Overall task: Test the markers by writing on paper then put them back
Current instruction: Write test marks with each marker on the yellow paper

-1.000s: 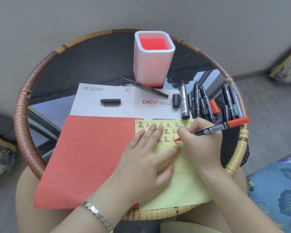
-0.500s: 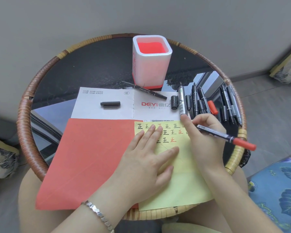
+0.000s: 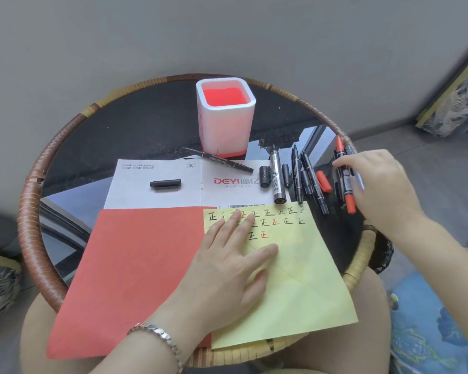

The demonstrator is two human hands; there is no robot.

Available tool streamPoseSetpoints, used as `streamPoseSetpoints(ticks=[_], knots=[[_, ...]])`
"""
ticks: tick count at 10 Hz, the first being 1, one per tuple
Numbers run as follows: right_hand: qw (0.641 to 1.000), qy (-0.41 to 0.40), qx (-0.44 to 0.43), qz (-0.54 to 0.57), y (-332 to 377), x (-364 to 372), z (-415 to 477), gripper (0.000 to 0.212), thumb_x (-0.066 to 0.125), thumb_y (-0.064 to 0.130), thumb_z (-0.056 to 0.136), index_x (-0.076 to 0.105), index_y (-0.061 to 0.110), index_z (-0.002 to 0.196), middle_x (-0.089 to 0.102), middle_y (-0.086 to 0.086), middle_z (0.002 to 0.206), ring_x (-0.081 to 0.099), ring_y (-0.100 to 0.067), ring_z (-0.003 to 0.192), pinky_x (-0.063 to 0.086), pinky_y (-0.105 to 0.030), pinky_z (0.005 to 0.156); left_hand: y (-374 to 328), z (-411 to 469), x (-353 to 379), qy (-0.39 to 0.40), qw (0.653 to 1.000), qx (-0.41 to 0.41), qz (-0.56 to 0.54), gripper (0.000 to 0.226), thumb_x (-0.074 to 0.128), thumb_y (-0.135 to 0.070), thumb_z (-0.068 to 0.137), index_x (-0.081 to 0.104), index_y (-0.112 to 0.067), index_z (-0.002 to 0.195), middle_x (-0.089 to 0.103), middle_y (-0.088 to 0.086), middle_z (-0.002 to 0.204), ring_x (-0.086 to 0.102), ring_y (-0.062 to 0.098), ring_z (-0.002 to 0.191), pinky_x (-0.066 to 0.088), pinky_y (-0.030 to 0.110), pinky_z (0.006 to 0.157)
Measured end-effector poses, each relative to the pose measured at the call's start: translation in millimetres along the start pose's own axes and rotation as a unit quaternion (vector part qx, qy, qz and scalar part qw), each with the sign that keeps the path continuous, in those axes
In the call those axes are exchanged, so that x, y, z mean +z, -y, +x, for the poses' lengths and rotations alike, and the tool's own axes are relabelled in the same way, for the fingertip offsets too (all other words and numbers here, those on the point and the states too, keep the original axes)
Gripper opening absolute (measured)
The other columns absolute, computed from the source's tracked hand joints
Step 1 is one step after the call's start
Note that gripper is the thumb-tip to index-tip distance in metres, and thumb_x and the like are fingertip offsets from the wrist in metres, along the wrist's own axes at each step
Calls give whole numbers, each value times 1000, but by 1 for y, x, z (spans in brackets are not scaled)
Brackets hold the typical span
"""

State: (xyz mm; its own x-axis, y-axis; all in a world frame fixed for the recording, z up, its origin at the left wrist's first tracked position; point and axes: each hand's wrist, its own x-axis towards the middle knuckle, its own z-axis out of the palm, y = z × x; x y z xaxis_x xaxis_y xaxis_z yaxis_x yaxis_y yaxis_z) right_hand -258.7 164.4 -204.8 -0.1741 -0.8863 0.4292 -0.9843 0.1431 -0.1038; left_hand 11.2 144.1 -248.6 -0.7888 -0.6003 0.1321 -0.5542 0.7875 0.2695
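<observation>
Left hand (image 3: 227, 263) pressed flat, fingers straight, on the yellow paper (image 3: 303, 287) as the right hand (image 3: 378, 184) curled, grip unclear, over the red marker (image 3: 346, 184) at three o'clock, where a nudge could roll loose markers (image 3: 308, 179) off the table (image 3: 30, 211).

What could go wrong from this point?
The red marker by the right hand lies close to the table rim; a nudge might roll it off. The red cap lies loose, so that marker may go back uncapped and dry out. The left hand rests beside the red character; wet ink could smear.
</observation>
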Motion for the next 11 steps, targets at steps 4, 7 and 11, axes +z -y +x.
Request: streamPoseSetpoints(ticks=[4,7,11], knots=[[992,37,116,33,-16,9,7,30,51,-3,83,68,11,104,70,-14,92,52,-34,96,44,-44,83,0,-1,-1,5,1000,1,-10,37,41,-40,85,60,-39,117,49,16,137,42,34,130,21,40,106],[964,157,213,17,-6,-5,15,21,56,22,86,65,19,104,66,-5,95,58,-27,91,46,-32,71,0,-1,0,-4,1000,-1,-20,36,42,-40,85,61,-39,115,51,16,135,44,34,128,22,39,106],[938,172,300,5,15,-7,21,38,69,23,78,62,11,114,66,-11,111,60,-27,90,47,-30,64,0,-2,1,-6,1000,-2,-17,35,43,-40,85,61,-39,115,51,16,136,44,34,128,23,41,104]])
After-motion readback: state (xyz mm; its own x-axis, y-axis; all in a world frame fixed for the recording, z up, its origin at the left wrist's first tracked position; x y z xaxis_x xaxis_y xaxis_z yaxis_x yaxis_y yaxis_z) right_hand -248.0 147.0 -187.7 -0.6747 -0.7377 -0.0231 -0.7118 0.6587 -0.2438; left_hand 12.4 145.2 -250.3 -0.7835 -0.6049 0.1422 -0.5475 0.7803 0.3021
